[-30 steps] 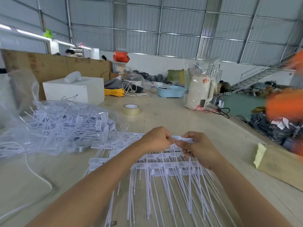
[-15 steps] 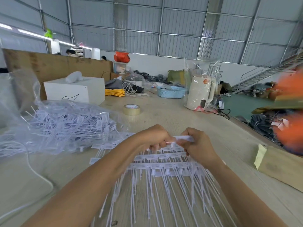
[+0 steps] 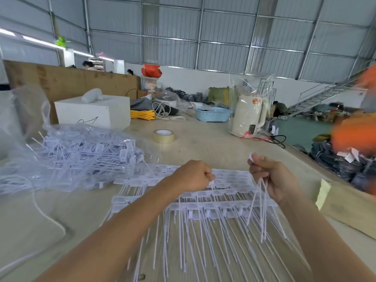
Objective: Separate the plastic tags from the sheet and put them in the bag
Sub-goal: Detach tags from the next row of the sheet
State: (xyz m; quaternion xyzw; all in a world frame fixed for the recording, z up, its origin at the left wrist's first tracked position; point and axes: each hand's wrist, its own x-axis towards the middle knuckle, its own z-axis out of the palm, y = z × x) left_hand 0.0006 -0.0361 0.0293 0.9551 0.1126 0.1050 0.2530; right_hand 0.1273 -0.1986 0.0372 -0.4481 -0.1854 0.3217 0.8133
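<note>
Sheets of white plastic tags lie stacked on the wooden table, their long thin tails running toward me. My left hand is curled in a fist and pinches the top edge of a sheet. My right hand is lifted to the right of it and grips a few separated tags, whose tails hang down from my fingers. A clear plastic bag full of loose tags lies on the table to the left.
A roll of tape sits beyond the sheets. Farther back are a white box, a blue basket and a wrapped white kettle. A brown block with a yellow note lies at the right; something orange blurs past at the right edge.
My right hand has pulled away to the right and upward with a few tags torn off the sheet. My left hand stays on the sheet.
</note>
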